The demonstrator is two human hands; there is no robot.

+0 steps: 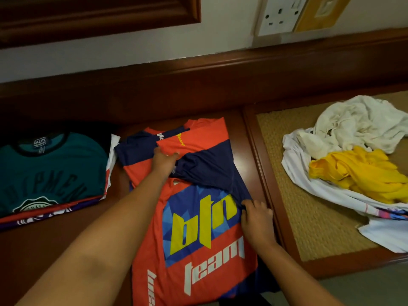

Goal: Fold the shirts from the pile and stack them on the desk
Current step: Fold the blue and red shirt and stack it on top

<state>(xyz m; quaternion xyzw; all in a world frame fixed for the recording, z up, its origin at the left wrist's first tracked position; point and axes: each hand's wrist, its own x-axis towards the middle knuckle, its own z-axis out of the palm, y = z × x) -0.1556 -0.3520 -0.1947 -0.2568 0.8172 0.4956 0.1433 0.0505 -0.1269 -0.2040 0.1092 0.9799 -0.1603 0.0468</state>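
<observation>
While the left hand (164, 161) presses flat on the jersey (198, 228), the right hand (257, 219) pinches its navy sleeve.

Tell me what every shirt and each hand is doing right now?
orange and navy shirt: flat on the desk, partly folded.
left hand: pressing on that shirt's upper part.
right hand: gripping the navy sleeve's edge.
teal shirt: folded, top of the stack.
white shirts: crumpled in the pile.
yellow shirt: crumpled on the pile.
</observation>
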